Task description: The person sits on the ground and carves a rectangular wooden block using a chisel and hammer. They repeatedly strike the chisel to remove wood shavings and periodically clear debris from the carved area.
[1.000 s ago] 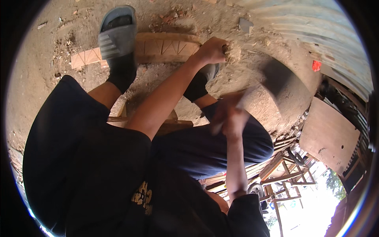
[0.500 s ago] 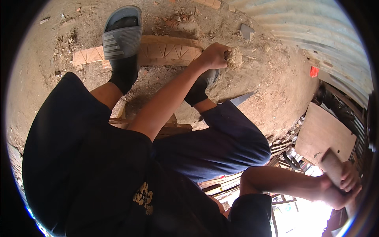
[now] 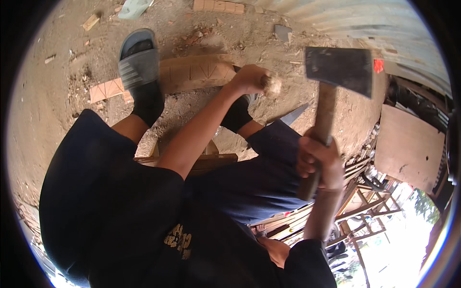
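Observation:
My left hand (image 3: 250, 79) is closed round a chisel, whose pale, frayed wooden handle end (image 3: 272, 85) sticks out past the fist. Most of the blade is hidden by the hand. Under and left of it lies a long reddish wooden board (image 3: 194, 72) with a row of zigzag lines marked along it. My right hand (image 3: 321, 161) grips the wooden handle of a hatchet (image 3: 339, 71), raised above my right knee. Its wide dark head is up, right of the chisel and apart from it. My left foot in a grey slide sandal (image 3: 139, 62) rests on the board.
A saw blade (image 3: 294, 114) lies on the dirt floor beyond my right knee. Bricks (image 3: 218, 6) and a grey flat scrap (image 3: 283, 32) lie farther off. Corrugated sheeting (image 3: 384, 29) stands at the upper right, a brown panel (image 3: 409, 149) and wooden frames (image 3: 365, 211) on the right.
My right hand has swung the hatchet from the far right edge inward and up over my knee. My left hand stays on the chisel; the whole view has shifted slightly.

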Available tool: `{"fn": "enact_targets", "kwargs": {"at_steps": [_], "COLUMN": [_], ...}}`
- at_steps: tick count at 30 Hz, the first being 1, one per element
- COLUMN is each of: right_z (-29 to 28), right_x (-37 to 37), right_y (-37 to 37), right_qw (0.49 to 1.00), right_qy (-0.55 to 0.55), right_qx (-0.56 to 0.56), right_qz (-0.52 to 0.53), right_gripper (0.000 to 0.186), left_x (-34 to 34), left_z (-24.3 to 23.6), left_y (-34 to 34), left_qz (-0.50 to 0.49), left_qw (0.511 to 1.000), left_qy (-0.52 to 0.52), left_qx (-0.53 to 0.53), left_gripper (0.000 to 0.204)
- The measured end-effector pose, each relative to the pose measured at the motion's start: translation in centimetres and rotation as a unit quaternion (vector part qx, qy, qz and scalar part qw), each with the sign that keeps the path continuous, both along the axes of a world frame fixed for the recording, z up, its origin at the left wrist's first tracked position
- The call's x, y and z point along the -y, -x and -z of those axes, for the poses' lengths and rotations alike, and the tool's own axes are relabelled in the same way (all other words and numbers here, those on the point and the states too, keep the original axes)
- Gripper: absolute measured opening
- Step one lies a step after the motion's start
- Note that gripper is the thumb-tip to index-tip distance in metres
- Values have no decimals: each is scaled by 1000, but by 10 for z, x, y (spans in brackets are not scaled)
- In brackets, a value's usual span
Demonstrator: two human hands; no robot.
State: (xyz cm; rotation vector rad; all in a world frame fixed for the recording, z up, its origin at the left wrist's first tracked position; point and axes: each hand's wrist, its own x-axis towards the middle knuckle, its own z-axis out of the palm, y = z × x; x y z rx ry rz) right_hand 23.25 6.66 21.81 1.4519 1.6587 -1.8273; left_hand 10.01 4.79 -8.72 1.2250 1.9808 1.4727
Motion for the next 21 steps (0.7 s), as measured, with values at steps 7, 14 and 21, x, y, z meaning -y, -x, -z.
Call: {"fn": "enact_targets", "kwargs": {"at_steps": [7, 14, 21], "right_z": [-59, 96, 284], "right_x": [-103, -195, -195], "right_y": [6, -2, -49], "right_qw": [987, 998, 949], "right_qy": [-162, -1, 199], "right_qx": [17, -7, 33], "right_qz": [8, 67, 240], "right_gripper": [23, 22, 16], "left_x": [-10, 12, 31], "left_z": [4, 0, -32], "left_y": [32, 99, 151], "left_qz": [-146, -266, -253], "left_qw": [966, 825, 859], "left_qy": [-97, -157, 38], "left_qx": [192, 474, 443], "left_gripper": [18, 35, 33]}}
